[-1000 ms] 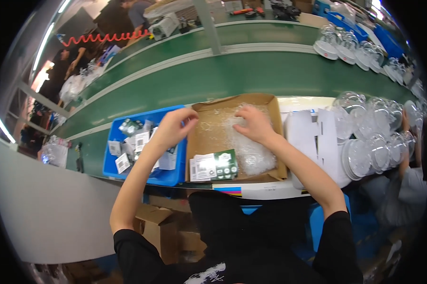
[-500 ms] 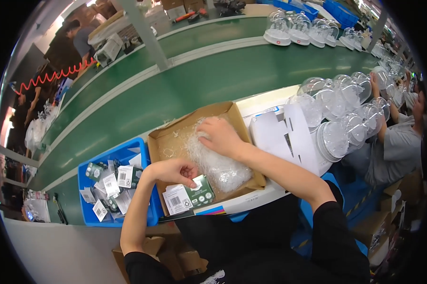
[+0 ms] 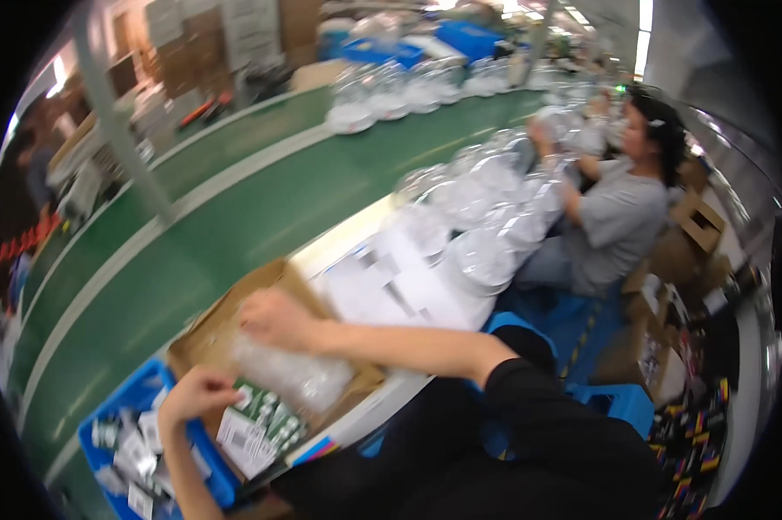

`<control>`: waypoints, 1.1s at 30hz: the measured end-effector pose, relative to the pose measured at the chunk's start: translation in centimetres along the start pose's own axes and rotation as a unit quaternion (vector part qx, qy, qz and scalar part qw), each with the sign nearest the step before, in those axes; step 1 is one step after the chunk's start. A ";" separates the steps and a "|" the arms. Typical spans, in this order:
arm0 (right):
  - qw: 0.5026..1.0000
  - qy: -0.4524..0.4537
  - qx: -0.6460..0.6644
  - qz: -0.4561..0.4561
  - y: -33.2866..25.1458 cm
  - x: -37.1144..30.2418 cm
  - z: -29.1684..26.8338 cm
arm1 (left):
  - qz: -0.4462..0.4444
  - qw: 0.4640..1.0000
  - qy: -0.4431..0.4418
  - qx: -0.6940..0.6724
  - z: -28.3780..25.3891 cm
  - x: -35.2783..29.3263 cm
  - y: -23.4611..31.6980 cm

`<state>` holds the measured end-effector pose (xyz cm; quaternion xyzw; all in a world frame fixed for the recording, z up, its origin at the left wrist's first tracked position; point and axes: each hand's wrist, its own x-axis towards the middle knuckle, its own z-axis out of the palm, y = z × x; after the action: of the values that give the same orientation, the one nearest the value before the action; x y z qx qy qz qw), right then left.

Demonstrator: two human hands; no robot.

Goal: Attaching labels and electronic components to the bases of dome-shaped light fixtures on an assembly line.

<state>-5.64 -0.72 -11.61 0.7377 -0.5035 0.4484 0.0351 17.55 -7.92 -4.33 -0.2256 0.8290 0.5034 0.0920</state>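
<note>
Green conveyor (image 3: 235, 251) beyond, packets close under the left hand

Clear domes (image 3: 482, 256) and white cut-out sheets (image 3: 361, 299) lie at the carton tray's two o'clock; farther that way sits a co-worker (image 3: 625, 217) in grey. On the table (image 3: 348, 234), the carton tray (image 3: 209, 334) holds green-and-white packets (image 3: 270, 425) and a clear plastic bundle (image 3: 309, 381). From the left hand (image 3: 202, 394), the packets lie at four o'clock, its fingertips at their near corner; from the right hand (image 3: 274, 321) they lie at six, so the left is nearer. Overlap and blur hide their long axis. The bundle lies at the right hand's five o'clock, stretched from ten toward four. Both hands look curled; I cannot tell whether either grips anything. Beside the tray, at its eight o'clock, stands a blue bin (image 3: 135, 386) of small packages.
</note>
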 end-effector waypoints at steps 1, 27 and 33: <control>1.000 0.003 0.020 -0.003 -0.6 0.4 -0.1 | -0.011 1.000 0.007 -0.010 -0.4 -0.7 -1.0; 0.966 0.115 0.225 0.063 -1.9 0.6 -3.1 | 0.134 0.913 0.348 -0.165 -0.3 2.8 -3.9; 0.979 0.097 0.179 -0.005 -3.8 0.4 -3.4 | 0.163 0.922 0.258 -0.240 2.6 1.7 0.5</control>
<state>-4.85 2.58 -7.80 0.6879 -0.4056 0.6001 -0.0465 15.60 -5.95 -5.85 -0.2250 0.7040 0.6194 -0.2647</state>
